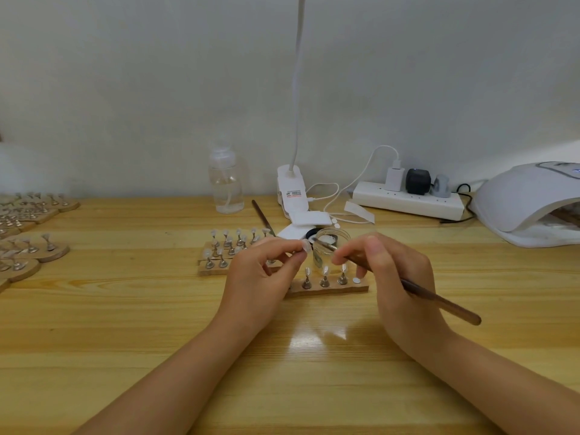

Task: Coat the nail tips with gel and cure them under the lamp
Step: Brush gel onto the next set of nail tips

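**A:** What's the room like?

**B:** A plain pale wall (125,73) runs behind a glossy light-wood table (125,324) with long plank grain and a bright glare patch near the middle.

**A:** And the biggest thing on it?

**B:** The white curing lamp (530,202) at the far right, its opening facing left. Next a white power strip (408,200) against the wall with plugs in it, then a clip-on desk lamp (290,189) whose white neck rises out of view, and a clear bottle (226,183) to its left.

**A:** Where are the nail tips?

**B:** On small metal stands set on wooden blocks. One wooden strip (329,288) lies between the hands with three stands on it; another block (219,255) sits just behind the left hand; more blocks (28,233) crowd the left edge.

**A:** The hands?

**B:** The left hand (260,274) pinches a single nail tip (305,245) between thumb and fingertips, raised above the table. The right hand (392,274) grips a brown-handled brush (439,301) like a pen, its bristle end reaching into a small clear jar (329,246) just behind the strip.

**A:** Anything smaller?

**B:** A second brush (262,215) lies near the bottle, and white pads (309,219) sit by the lamp's clip.
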A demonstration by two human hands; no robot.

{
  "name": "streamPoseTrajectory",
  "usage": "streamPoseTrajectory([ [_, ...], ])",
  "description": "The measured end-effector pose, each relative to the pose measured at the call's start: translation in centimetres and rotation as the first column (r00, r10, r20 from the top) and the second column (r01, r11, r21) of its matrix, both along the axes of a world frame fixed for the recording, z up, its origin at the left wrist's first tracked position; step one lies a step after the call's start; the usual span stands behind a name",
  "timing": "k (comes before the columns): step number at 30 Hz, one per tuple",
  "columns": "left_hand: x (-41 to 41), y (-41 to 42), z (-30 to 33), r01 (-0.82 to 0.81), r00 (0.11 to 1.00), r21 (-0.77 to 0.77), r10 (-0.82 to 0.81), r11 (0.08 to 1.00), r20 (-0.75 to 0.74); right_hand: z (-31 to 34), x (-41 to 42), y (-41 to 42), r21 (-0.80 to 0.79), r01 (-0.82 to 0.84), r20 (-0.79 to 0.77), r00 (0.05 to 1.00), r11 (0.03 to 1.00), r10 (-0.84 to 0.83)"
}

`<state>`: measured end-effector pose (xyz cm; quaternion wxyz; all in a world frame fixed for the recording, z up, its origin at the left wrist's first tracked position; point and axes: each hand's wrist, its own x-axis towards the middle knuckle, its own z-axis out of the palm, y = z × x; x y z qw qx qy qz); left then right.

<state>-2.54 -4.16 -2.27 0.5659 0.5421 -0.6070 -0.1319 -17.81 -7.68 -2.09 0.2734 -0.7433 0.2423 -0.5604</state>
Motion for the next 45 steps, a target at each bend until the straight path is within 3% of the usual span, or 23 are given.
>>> streamPoseTrajectory([
  [9,0.04,-0.07,-0.13,-0.015,0.999,0.012,0.014,1.0,0.053,0.3,0.18,0.31,0.028,0.024,-0.103,0.994,0.999,-0.021],
  [15,0.05,-0.12,-0.23,-0.019,0.997,0.024,0.017,1.0,0.08,-0.05,-0.06,0.05,0.011,-0.019,0.014,1.0,1.0,0.019],
  [21,0.03,-0.15,-0.38,-0.019,0.997,0.026,0.017,0.999,0.081,0.06,0.2,0.12,0.009,0.047,-0.105,0.993,0.999,-0.046],
  [28,0.05,-0.1,-0.25,-0.027,0.997,0.029,0.025,0.999,0.076,-0.19,-0.1,0.1,0.044,-0.084,0.085,0.993,0.996,0.08],
  [35,0.04,-0.01,-0.23,-0.034,0.995,0.038,0.03,0.999,0.092,-0.19,0.12,-0.13,0.028,0.005,-0.07,0.998,1.0,-0.003],
  [41,0.04,-0.16,-0.32,-0.05,0.994,0.051,0.044,0.997,0.099,-0.31,-0.17,-0.06,0.033,-0.071,0.072,0.995,0.997,0.068],
  [45,0.1,-0.19,-0.35,-0.047,0.993,0.048,0.041,0.998,0.11,-0.24,-0.08,-0.18,-0.025,-0.019,0.005,1.0,1.0,0.019],
])
